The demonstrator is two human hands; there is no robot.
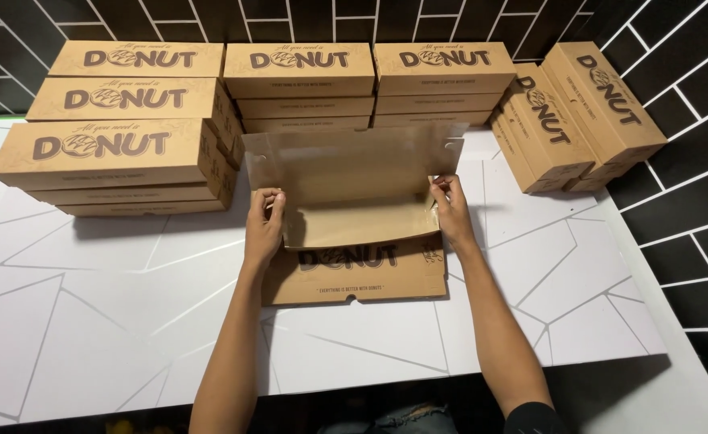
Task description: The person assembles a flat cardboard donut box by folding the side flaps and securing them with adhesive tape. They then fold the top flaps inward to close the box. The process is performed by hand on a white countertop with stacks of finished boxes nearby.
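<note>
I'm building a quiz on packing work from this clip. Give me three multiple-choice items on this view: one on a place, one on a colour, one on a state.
1. Where does the half-folded box lie?
A. On the white table, in front of the stacked boxes
B. On top of a stack
C. On the floor

2. What colour is the wall behind the stacks?
A. White
B. Black tile with pale joints
C. Red brick

3. How is the box in the hands?
A. Closed flat
B. Crushed
C. Open, with its back panel raised

Answers:
1 A: it rests on the table, nearer than the stacked boxes.
2 B: the wall is dark tile.
3 C: the left hand and right hand grip its ends while its inside shows.
</note>
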